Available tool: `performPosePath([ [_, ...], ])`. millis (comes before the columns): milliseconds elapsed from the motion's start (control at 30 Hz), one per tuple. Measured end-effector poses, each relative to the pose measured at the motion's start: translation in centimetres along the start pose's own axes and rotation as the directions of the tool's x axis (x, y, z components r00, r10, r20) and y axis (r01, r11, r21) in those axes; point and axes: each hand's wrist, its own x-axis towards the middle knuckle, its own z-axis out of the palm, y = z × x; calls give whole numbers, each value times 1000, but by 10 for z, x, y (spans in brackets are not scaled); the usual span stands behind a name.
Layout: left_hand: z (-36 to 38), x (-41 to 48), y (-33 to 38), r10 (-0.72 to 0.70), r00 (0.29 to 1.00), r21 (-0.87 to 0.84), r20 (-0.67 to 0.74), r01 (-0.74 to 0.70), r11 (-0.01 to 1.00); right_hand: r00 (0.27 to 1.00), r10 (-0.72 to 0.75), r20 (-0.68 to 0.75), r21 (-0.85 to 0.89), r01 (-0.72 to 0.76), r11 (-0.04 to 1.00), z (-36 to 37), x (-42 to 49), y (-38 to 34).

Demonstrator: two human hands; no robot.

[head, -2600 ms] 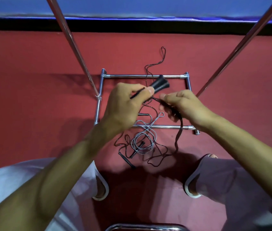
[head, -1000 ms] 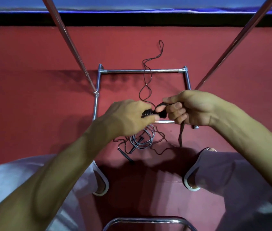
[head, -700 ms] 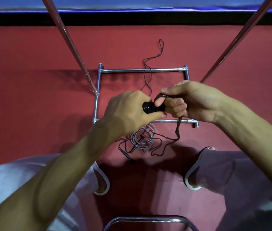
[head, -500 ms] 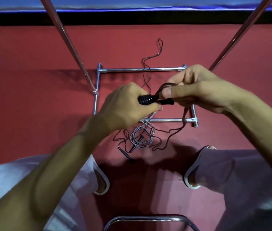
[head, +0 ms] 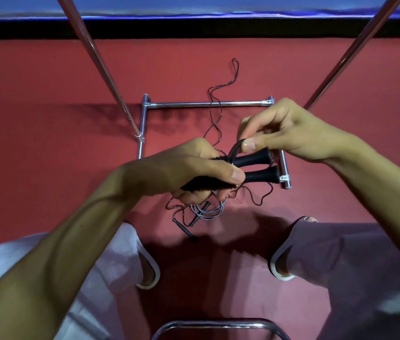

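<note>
Left hand is gripping two black handles side by side, fingers clamped round the ribbed ends. The handles are hanging in the air over the near-right corner of the frame, flared ends pointing at its right rail and hiding part of it.

Right hand is pinching a loop of dark rope between thumb and forefinger, just above the upper handle. Its other fingers are curling behind, partly hidden. The left hand is covering the spot where the rope is meeting the handles, so that cannot be made out.

At the frame's near edge a grey coil is lying on the floor, mostly covered by the left hand. Small dark pieces are lying beside it, hard to tell apart. A thin cord is trailing across the frame's far bar and beyond it. The hands are blocking the frame's near bar. Two poles are rising from the frame's sides, cut off at the top edge.
</note>
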Motion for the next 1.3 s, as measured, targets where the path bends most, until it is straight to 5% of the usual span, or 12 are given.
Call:
performPosePath([
  [167,-11,5,-9,111,951,-42,-289,-128,991,985,164,51,370,-171,913,19,3,21],
  [333,-11,11,-19,293,749,283,-594,-147,948,942,209,263,748,-336,572,45,8,35],
  [433,-9,9,-19,372,706,439,-603,-96,893,914,200,354,874,-399,279,59,7,46],
  [500,-8,8,-18,451,709,576,-542,-78,814,907,229,353,892,-400,211,62,6,48],
  [633,-10,7,-23,500,701,584,-508,-146,798,880,348,321,840,-435,323,59,9,40],
  [800,-6,10,-16,361,716,331,-598,-190,924,868,480,-126,411,-395,822,52,18,31],
  [900,-10,11,-14,252,755,141,-606,-210,967,805,442,-395,413,-275,868,33,20,20],
  [967,-10,14,-14,205,802,48,-562,-216,975,833,388,-395,433,-204,878,16,16,11],
  [1100,-5,22,-13,156,888,-72,-432,-206,976,910,230,-344,177,-178,968,28,15,-1],
  [1300,2,28,-19,98,922,-57,-375,-129,990,847,34,-530,-86,-94,992,53,7,14],
])
